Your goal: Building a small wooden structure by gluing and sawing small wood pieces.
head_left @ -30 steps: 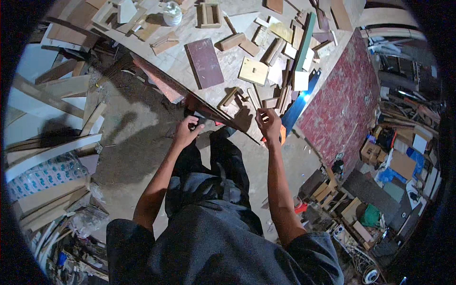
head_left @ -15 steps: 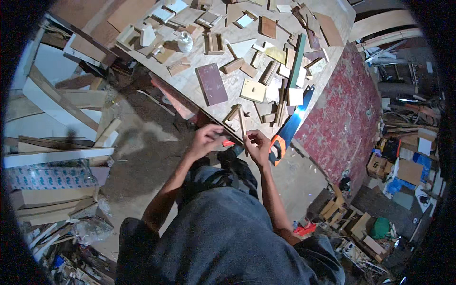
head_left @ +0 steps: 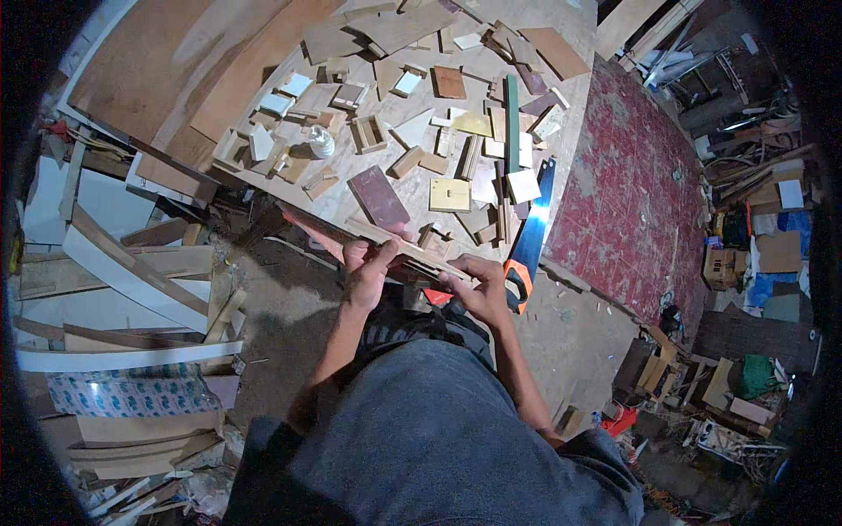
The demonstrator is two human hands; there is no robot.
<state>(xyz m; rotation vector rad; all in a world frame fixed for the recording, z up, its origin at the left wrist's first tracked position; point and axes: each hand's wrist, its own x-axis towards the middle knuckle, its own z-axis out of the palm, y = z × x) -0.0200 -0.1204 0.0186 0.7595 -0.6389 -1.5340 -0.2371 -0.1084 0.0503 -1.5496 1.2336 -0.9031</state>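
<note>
A narrow light wooden strip [head_left: 421,258] runs slantwise across the front edge of the cluttered worktable, gripped near one end by my left hand [head_left: 367,276] and at the other by my right hand [head_left: 480,289]. Just beyond it lie a maroon board [head_left: 378,195], a cream square block with a small hole [head_left: 450,195] and several offcuts. A handsaw [head_left: 532,237] with an orange-and-black handle lies beside my right hand along the table's right side. Whether the strip rests on the table edge or is held above it, I cannot tell.
The worktable [head_left: 548,88] also bears a white container [head_left: 322,143], a long green strip [head_left: 512,114] and small wooden boxes. A red worn panel [head_left: 627,184] lies to the right. Stacked boards [head_left: 132,272] fill the left; cartons and scrap [head_left: 745,263] crowd the right.
My hands were apart a second ago; the strip then appeared upright at my right hand. Now both hands grip it, turned crosswise. The view has shifted, showing more of the table's far left.
</note>
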